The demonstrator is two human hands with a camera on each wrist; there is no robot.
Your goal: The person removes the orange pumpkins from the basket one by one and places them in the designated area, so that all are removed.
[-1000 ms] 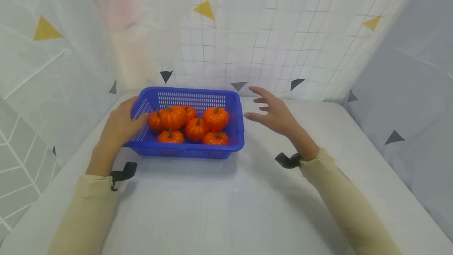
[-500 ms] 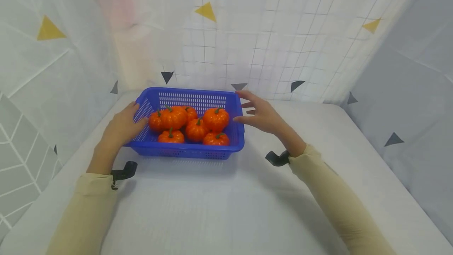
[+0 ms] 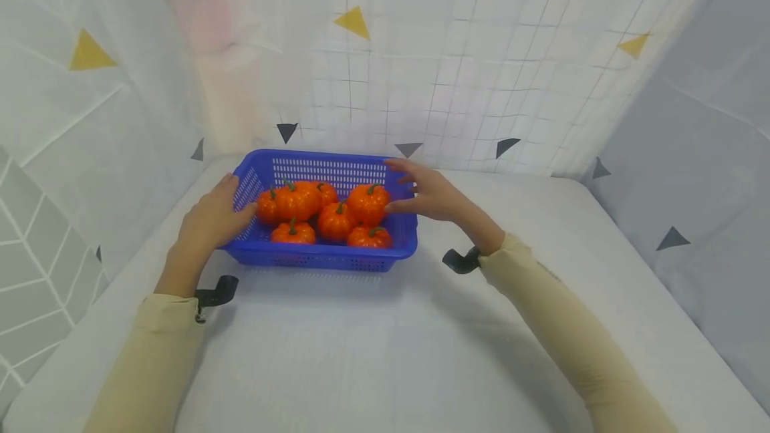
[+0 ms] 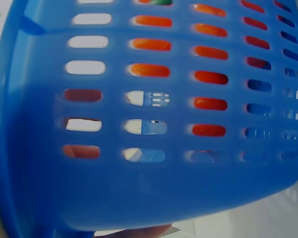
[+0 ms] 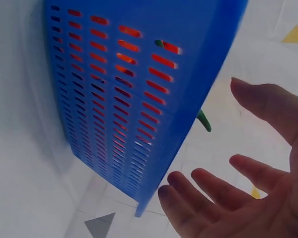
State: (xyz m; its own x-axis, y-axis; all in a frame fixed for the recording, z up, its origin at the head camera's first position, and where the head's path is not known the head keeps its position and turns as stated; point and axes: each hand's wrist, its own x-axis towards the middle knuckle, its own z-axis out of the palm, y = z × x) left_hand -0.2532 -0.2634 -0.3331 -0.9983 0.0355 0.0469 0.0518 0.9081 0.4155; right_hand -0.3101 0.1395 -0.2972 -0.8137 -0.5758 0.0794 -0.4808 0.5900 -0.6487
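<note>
A blue perforated plastic basket [image 3: 325, 256] stands on the white table, holding several orange toy pumpkins [image 3: 337, 220] with green stems. My left hand [image 3: 210, 219] lies over the basket's left rim, thumb spread out over the inside. Through the slots in the left wrist view, bits of skin show, and a finger [image 4: 146, 231] is outside the wall; how firmly it touches is hidden. Above the right rim, my right hand [image 3: 430, 194] has its fingers spread, thumb toward the rightmost pumpkin [image 3: 369, 202]. The right wrist view shows that thumb [image 5: 268, 101] apart from the basket.
A white sheet with grid lines hangs behind the table [image 3: 385, 346], and grey-white sheets hang at both sides. Yellow and dark triangles mark them. Each wrist wears a black camera mount, such as the right mount [image 3: 462, 260].
My right hand has moved left, from beside the basket to over its right rim. My left hand has barely shifted. The basket and pumpkins stay in place.
</note>
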